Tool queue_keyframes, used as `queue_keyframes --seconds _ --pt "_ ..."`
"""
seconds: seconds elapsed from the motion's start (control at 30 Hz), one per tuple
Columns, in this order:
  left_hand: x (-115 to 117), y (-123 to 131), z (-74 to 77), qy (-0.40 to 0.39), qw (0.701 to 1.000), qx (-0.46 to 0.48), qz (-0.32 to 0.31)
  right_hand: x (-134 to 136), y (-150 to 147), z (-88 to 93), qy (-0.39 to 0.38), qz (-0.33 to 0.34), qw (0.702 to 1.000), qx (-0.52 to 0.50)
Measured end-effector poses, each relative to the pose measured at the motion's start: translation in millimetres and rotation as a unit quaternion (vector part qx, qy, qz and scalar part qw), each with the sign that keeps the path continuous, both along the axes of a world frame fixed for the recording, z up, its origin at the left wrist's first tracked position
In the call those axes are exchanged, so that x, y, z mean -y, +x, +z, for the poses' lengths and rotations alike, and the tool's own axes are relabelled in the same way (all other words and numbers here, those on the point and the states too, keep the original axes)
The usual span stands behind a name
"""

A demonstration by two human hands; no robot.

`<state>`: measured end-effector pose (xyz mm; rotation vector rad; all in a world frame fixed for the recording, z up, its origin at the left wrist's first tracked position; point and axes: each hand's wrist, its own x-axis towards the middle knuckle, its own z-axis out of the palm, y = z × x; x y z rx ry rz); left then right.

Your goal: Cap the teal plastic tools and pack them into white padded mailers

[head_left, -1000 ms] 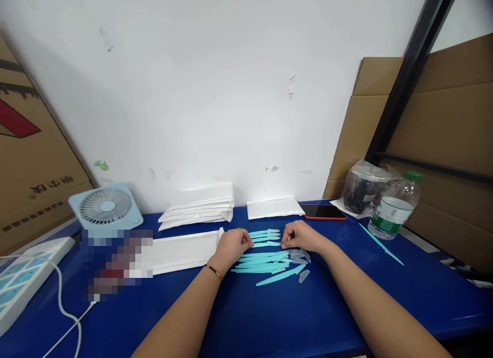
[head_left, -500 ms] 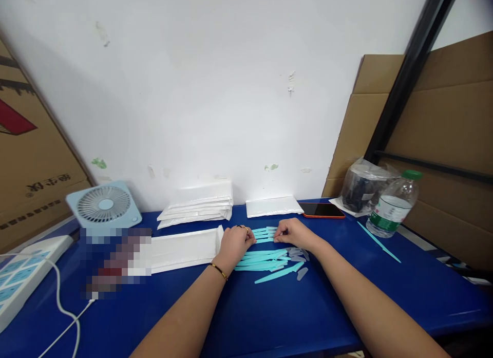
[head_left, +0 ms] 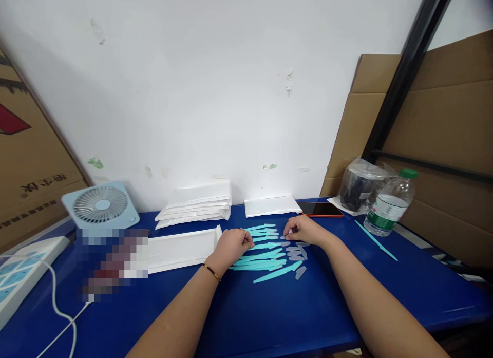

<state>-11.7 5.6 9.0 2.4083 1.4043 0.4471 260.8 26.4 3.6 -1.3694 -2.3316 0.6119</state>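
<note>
My left hand [head_left: 233, 246] is closed in a pinch on the handle of a turquoise eyebrow razor [head_left: 267, 245], whose blade end points right. My right hand [head_left: 306, 230] is closed just right of the blade ends, with what looks like a small clear blade cap [head_left: 290, 233] between thumb and fingers. Several similar razors lie in a row above and below the held one, such as the lowest razor [head_left: 278, 272]. Loose translucent caps [head_left: 296, 253] are scattered right of their blades, and a single cap [head_left: 301, 272] lies lower.
An open white packet [head_left: 181, 250] lies left of my left hand. Behind stand stacked white packets [head_left: 194, 209], another packet [head_left: 272, 206] and a phone [head_left: 321, 209]. One razor [head_left: 375, 240] lies near a water bottle [head_left: 389, 206]. A blue fan [head_left: 102, 204] and power strip [head_left: 26, 270] sit left.
My right hand has moved right, away from the razors' blade ends. The razors now lie more spread apart, and more loose caps show beside them. My left hand has shifted slightly.
</note>
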Motion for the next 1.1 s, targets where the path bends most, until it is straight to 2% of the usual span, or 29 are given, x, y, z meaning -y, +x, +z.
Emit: queue_keyframes --seconds 0.17,0.3,0.4,0.47,0.6,0.7,0.83,0.97,1.1 --pt "2 0 2.0 0.000 1.000 -0.017 0.001 -1 -6 -7.5 0.016 -0.057 0.998 0.039" --pt "3 0 -0.1 -0.023 1.000 -0.007 -0.009 0 -1 -6.9 -0.016 -0.049 0.999 0.014" --pt "3 -1 -1.6 -0.032 0.999 0.013 -0.014 1 2 -2.7 -0.012 -0.056 0.997 -0.045" --pt "3 -3 -1.0 -0.023 0.999 0.026 -0.008 2 1 0.9 -0.024 -0.065 0.990 -0.121" --pt "2 -6 0.2 -0.021 0.996 0.088 0.004 4 -4 9.1 -0.074 -0.086 0.954 -0.277" --pt "0 -8 -2.7 -0.068 0.984 0.165 0.002 8 -9 14.9 -0.077 -0.097 0.929 -0.348" --pt "-2 -9 -6.7 -0.121 0.966 0.230 0.002 11 -13 17.6 -0.065 -0.105 0.912 -0.390" --pt "-2 -9 -4.7 -0.096 0.966 0.239 0.002 9 -18 14.1 -0.068 -0.123 0.905 -0.402" --pt "0 -9 -1.5 -0.089 0.965 0.247 -0.008 9 -24 12.0 -0.077 -0.105 0.899 -0.418"
